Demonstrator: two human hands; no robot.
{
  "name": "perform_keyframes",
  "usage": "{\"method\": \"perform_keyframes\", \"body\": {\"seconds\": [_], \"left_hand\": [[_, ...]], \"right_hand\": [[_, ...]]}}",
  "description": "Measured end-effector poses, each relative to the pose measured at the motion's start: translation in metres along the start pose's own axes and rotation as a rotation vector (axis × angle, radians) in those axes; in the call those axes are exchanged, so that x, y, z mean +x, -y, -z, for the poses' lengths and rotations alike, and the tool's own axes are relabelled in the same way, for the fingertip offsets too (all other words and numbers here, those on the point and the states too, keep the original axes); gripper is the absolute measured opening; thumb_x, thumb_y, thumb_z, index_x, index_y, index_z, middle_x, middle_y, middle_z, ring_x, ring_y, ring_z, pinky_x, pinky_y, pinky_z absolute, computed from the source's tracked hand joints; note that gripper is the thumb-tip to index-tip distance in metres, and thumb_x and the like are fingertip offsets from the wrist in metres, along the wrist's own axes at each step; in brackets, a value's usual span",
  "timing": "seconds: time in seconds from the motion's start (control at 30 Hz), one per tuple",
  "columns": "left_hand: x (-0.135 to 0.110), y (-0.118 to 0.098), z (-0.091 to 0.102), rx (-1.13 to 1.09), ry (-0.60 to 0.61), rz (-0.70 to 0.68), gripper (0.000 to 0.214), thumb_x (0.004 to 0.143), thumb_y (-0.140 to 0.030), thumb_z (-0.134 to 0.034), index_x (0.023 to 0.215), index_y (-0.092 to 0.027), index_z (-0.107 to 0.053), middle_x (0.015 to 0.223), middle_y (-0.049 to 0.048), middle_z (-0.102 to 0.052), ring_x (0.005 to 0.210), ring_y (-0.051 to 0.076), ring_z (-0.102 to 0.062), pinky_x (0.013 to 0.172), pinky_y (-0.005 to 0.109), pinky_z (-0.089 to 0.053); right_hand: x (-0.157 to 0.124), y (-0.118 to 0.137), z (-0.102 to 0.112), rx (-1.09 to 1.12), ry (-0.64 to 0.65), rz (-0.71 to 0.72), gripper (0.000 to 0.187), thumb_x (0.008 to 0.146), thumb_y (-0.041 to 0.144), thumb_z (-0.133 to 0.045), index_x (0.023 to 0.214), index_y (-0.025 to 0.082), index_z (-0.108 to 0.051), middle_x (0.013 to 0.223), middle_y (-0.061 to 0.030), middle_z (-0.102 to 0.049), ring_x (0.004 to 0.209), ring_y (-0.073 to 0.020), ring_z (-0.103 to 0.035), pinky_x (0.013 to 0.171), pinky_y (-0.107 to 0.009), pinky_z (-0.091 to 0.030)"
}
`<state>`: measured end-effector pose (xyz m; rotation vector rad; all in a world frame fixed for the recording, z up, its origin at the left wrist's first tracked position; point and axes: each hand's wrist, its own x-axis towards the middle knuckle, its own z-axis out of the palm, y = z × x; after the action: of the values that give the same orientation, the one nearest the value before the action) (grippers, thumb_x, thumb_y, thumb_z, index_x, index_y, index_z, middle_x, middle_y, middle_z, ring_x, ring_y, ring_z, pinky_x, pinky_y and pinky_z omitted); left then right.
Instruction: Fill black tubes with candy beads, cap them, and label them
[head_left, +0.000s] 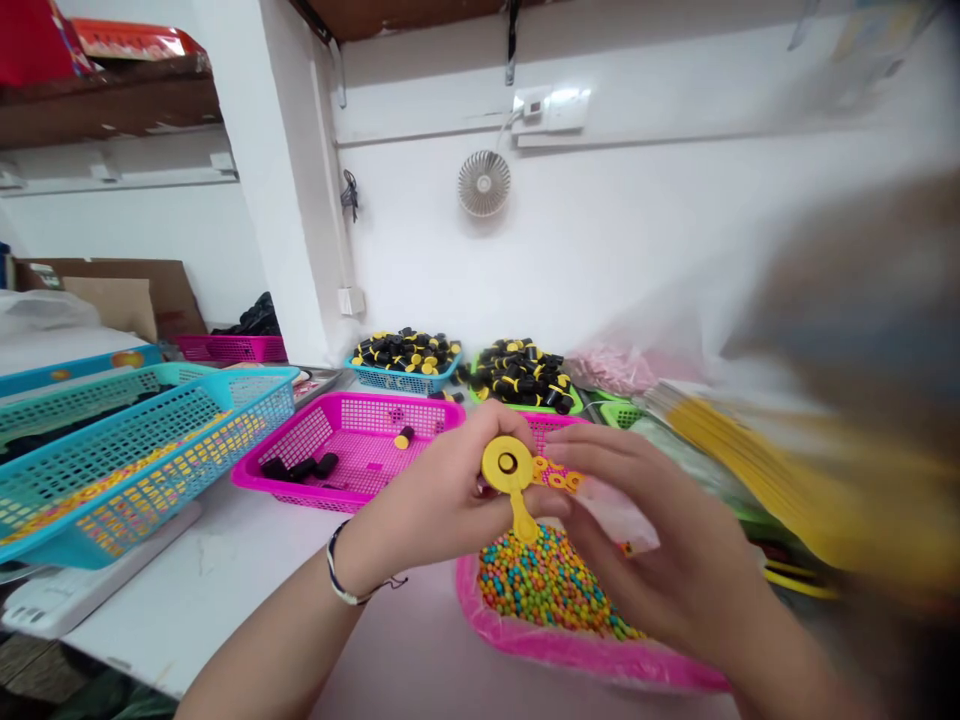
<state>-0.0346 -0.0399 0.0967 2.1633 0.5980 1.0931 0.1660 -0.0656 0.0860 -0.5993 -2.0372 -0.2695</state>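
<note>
My left hand [450,490] is closed around a yellow plastic piece [508,464], which has a round ringed disc and a short tail ending in a rounded tab. A dark hole shows in the disc's centre; what lies under it in my palm is hidden. My right hand [667,530] is close beside it, fingers stretched out and apart, the tips near the disc. Below both hands is a pink tray [517,635] filled with small multicoloured candy-like balls [540,580]. Behind my fingers, yellow rings [556,480] lie in a pink basket [546,436].
A pink basket [289,425] at left centre holds a few black pieces. Blue [439,380] and green [577,403] baskets by the wall are heaped with black-and-yellow pieces. A turquoise basket [259,385] stands at left. Yellow blurred strips [735,460] and a blurred shape occupy the right.
</note>
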Motion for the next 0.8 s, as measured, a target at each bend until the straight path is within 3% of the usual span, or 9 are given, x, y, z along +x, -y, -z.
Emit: {"method": "perform_keyframes", "body": {"seconds": [0.17, 0.23, 0.3, 0.4, 0.5, 0.57, 0.63, 0.7, 0.8], "left_hand": [[-0.005, -0.007, -0.002, -0.145, 0.118, 0.02, 0.05, 0.087, -0.016, -0.065, 0.121, -0.029, -0.031, 0.099, -0.0006, -0.047, 0.078, 0.009, -0.052, 0.062, 0.019, -0.046], [-0.006, -0.006, -0.001, -0.17, 0.168, -0.016, 0.062, 0.088, -0.021, -0.067, 0.129, -0.032, -0.022, 0.112, 0.0029, -0.046, 0.088, 0.01, -0.057, 0.073, 0.022, -0.052], [-0.007, -0.003, -0.001, -0.081, 0.179, -0.062, 0.068, 0.087, -0.03, -0.071, 0.132, -0.032, -0.02, 0.127, 0.0075, -0.04, 0.099, 0.014, -0.059, 0.084, 0.029, -0.054], [-0.009, 0.003, -0.005, 0.138, 0.141, -0.142, 0.069, 0.081, -0.046, -0.074, 0.132, -0.027, -0.031, 0.137, 0.0125, -0.03, 0.112, 0.023, -0.058, 0.095, 0.037, -0.052], [-0.009, 0.003, -0.012, 0.186, 0.071, -0.272, 0.062, 0.081, -0.044, -0.075, 0.125, -0.024, -0.036, 0.123, 0.0111, -0.044, 0.108, 0.024, -0.06, 0.09, 0.035, -0.053], [-0.007, 0.002, -0.017, 0.137, 0.002, -0.424, 0.06, 0.082, -0.035, -0.076, 0.124, -0.028, -0.033, 0.109, 0.0052, -0.053, 0.095, 0.019, -0.063, 0.082, 0.031, -0.054], [-0.004, 0.002, -0.02, 0.123, -0.068, -0.563, 0.062, 0.083, -0.031, -0.075, 0.125, -0.031, -0.03, 0.102, 0.0012, -0.057, 0.088, 0.017, -0.063, 0.082, 0.031, -0.051], [-0.001, 0.003, -0.021, 0.191, -0.126, -0.636, 0.058, 0.085, -0.036, -0.073, 0.125, -0.031, -0.03, 0.099, 0.0003, -0.061, 0.088, 0.018, -0.063, 0.087, 0.036, -0.046], [-0.002, 0.002, -0.019, 0.231, -0.113, -0.652, 0.049, 0.091, -0.04, -0.065, 0.124, -0.031, -0.03, 0.096, -0.0001, -0.065, 0.085, 0.017, -0.063, 0.087, 0.036, -0.043]], "right_hand": [[0.002, 0.005, -0.001, 0.047, 0.126, 0.088, 0.048, 0.087, 0.005, -0.055, 0.133, 0.018, -0.052, 0.141, -0.0117, -0.047, 0.134, -0.0197, -0.044, 0.112, -0.03, -0.042], [0.002, 0.004, 0.001, 0.086, 0.145, 0.107, 0.045, 0.088, 0.005, -0.053, 0.131, 0.017, -0.054, 0.139, -0.0105, -0.05, 0.133, -0.0179, -0.046, 0.111, -0.027, -0.042], [0.001, 0.001, 0.002, 0.12, 0.085, 0.094, 0.043, 0.088, 0.001, -0.052, 0.125, 0.021, -0.059, 0.131, -0.0066, -0.058, 0.123, -0.0134, -0.055, 0.106, -0.021, -0.045], [-0.002, -0.003, 0.0, 0.314, -0.056, -0.126, 0.039, 0.086, 0.006, -0.063, 0.116, 0.031, -0.064, 0.107, 0.0009, -0.068, 0.101, -0.0102, -0.065, 0.092, -0.018, -0.052], [-0.003, -0.004, -0.005, 0.759, -0.118, -0.489, 0.049, 0.07, 0.023, -0.086, 0.111, 0.038, -0.065, 0.099, 0.0025, -0.067, 0.094, -0.0149, -0.066, 0.078, -0.023, -0.058], [-0.002, -0.003, -0.009, 1.048, -0.037, -0.71, 0.062, 0.057, 0.03, -0.093, 0.112, 0.038, -0.065, 0.105, 0.0008, -0.066, 0.094, -0.0175, -0.066, 0.072, -0.025, -0.059], [0.0, 0.002, -0.014, 1.255, 0.121, -0.862, 0.062, 0.059, 0.036, -0.092, 0.115, 0.034, -0.065, 0.113, -0.0021, -0.067, 0.098, -0.0188, -0.067, 0.073, -0.025, -0.058], [0.002, 0.009, -0.02, 1.357, 0.202, -0.902, 0.051, 0.068, 0.04, -0.087, 0.114, 0.029, -0.068, 0.115, -0.0044, -0.068, 0.102, -0.0189, -0.067, 0.076, -0.024, -0.056], [0.003, 0.017, -0.027, 1.32, 0.142, -0.829, 0.037, 0.071, 0.042, -0.083, 0.1, 0.022, -0.071, 0.094, -0.0029, -0.072, 0.089, -0.0164, -0.068, 0.07, -0.022, -0.056]]}}
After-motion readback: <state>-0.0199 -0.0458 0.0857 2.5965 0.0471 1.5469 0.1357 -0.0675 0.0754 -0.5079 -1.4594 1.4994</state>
